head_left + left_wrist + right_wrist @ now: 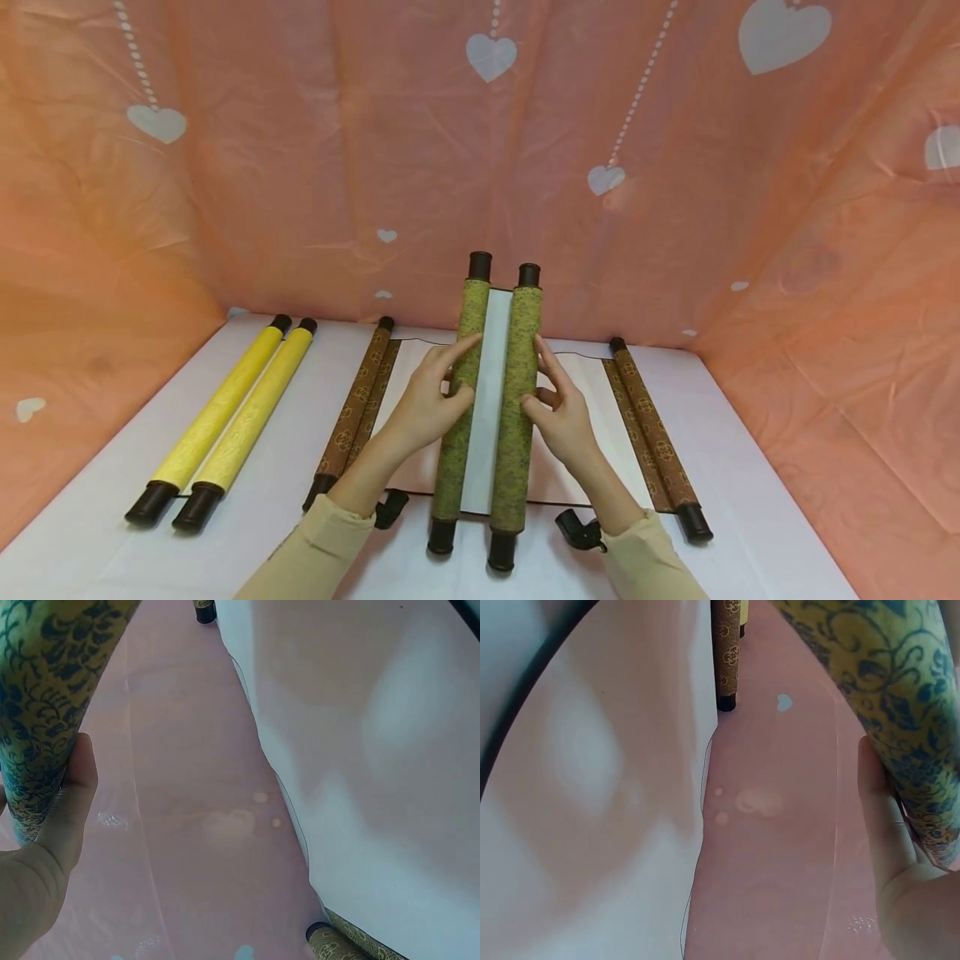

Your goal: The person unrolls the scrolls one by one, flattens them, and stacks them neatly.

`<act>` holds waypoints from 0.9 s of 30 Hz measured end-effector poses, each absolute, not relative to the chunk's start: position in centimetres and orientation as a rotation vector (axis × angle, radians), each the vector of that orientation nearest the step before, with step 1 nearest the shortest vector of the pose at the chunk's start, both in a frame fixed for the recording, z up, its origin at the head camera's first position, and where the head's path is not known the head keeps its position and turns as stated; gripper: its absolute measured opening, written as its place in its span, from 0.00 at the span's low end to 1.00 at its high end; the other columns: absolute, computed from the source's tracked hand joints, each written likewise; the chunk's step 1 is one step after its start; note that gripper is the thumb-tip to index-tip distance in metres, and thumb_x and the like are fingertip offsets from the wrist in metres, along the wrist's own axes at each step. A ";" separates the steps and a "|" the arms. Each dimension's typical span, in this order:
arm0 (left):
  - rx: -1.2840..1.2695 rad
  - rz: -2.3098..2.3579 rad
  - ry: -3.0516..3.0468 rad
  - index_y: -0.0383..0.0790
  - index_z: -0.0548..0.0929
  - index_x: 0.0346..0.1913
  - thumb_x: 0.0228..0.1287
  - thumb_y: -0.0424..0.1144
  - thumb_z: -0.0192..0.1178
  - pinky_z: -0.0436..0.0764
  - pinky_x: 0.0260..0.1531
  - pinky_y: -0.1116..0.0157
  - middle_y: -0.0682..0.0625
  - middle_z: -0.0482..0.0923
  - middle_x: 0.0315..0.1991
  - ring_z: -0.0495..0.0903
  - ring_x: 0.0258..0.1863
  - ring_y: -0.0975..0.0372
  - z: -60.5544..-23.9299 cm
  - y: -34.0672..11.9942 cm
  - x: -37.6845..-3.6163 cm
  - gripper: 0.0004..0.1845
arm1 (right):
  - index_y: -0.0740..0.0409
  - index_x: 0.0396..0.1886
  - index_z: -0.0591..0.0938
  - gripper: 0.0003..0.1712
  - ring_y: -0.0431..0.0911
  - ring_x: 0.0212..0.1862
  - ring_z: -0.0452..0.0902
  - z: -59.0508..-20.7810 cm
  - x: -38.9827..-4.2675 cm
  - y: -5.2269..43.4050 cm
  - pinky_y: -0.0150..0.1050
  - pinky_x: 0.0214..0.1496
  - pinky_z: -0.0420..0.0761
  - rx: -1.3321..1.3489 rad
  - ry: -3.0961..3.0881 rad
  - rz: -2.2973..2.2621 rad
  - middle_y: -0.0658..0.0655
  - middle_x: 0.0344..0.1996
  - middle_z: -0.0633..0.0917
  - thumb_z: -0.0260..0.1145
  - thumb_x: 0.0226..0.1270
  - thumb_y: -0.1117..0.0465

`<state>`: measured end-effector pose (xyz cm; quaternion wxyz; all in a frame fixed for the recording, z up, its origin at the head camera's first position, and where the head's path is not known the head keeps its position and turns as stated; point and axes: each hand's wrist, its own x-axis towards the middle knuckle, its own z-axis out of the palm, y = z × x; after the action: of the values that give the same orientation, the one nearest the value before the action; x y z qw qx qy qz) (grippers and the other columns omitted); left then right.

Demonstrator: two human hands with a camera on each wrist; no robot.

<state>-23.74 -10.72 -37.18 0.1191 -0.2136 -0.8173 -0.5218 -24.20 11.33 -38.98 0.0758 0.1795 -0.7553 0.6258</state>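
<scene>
A green scroll (514,467) with dark floral patterning and black end knobs is held raised over the table, its two rollers parted by a narrow strip of white paper (487,400). My left hand (429,398) grips the left roller from its outer side, thumb toward me. On the right roller, my right hand (564,415) holds in the same manner. Both wrist views show a patterned roller (49,697) in the hand. Below lies a brown scroll (663,450) spread wide, its white sheet (408,375) partly covered by the green scroll and my hands.
At the left of the white table (90,542) lies a yellow scroll (255,408), its two rollers side by side. A pink-orange curtain (420,150) with white hearts encloses the back and sides. Black wrist mounts (579,530) sit by both sleeves.
</scene>
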 end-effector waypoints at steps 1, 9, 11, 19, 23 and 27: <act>-0.618 -1.531 -2.394 0.57 0.68 0.79 0.66 0.28 0.55 0.77 0.34 0.60 0.40 0.66 0.70 0.74 0.49 0.48 -37.2 -10.7 -23.7 0.39 | 0.34 0.83 0.62 0.49 0.52 0.51 0.81 -39.0 -24.2 11.3 0.35 0.33 0.74 0.555 -2.255 1.882 0.58 0.78 0.65 0.58 0.67 0.74; -0.605 -1.517 -2.388 0.56 0.70 0.78 0.69 0.30 0.59 0.80 0.36 0.60 0.42 0.69 0.67 0.75 0.50 0.49 -37.1 -10.7 -23.8 0.36 | 0.39 0.81 0.67 0.41 0.45 0.40 0.79 -38.8 -24.2 11.3 0.34 0.34 0.77 0.566 -2.219 1.927 0.52 0.79 0.65 0.59 0.72 0.72; -0.603 -1.478 -2.383 0.55 0.71 0.77 0.70 0.32 0.64 0.82 0.38 0.59 0.43 0.70 0.67 0.76 0.53 0.48 -37.1 -10.7 -23.8 0.34 | 0.39 0.81 0.66 0.42 0.50 0.49 0.83 -38.8 -24.2 11.3 0.36 0.39 0.83 0.561 -2.215 1.946 0.55 0.78 0.65 0.65 0.72 0.70; -0.588 -1.394 -2.371 0.53 0.74 0.75 0.63 0.34 0.74 0.80 0.35 0.58 0.46 0.74 0.68 0.76 0.46 0.54 -37.0 -10.7 -24.1 0.38 | 0.39 0.81 0.65 0.51 0.57 0.58 0.78 -38.8 -24.4 11.3 0.43 0.45 0.85 0.542 -2.222 1.908 0.57 0.75 0.67 0.77 0.63 0.67; -0.579 -1.439 -2.362 0.53 0.72 0.75 0.65 0.31 0.72 0.80 0.35 0.59 0.44 0.74 0.67 0.77 0.44 0.53 -36.9 -11.0 -24.0 0.37 | 0.38 0.82 0.63 0.51 0.53 0.53 0.76 -38.7 -24.5 11.6 0.43 0.48 0.81 0.531 -2.235 1.840 0.60 0.69 0.75 0.76 0.64 0.68; -0.590 -1.491 -2.349 0.51 0.70 0.76 0.65 0.29 0.69 0.81 0.41 0.56 0.42 0.72 0.68 0.77 0.47 0.50 -36.8 -11.3 -24.0 0.38 | 0.39 0.83 0.61 0.52 0.53 0.51 0.76 -38.6 -24.6 12.0 0.40 0.46 0.82 0.549 -2.220 1.878 0.63 0.67 0.77 0.73 0.65 0.71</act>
<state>-23.96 -11.34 -36.79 0.1481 -0.2052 -0.8169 -0.5183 -24.59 12.05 -38.57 0.0912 0.1846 -0.7470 0.6321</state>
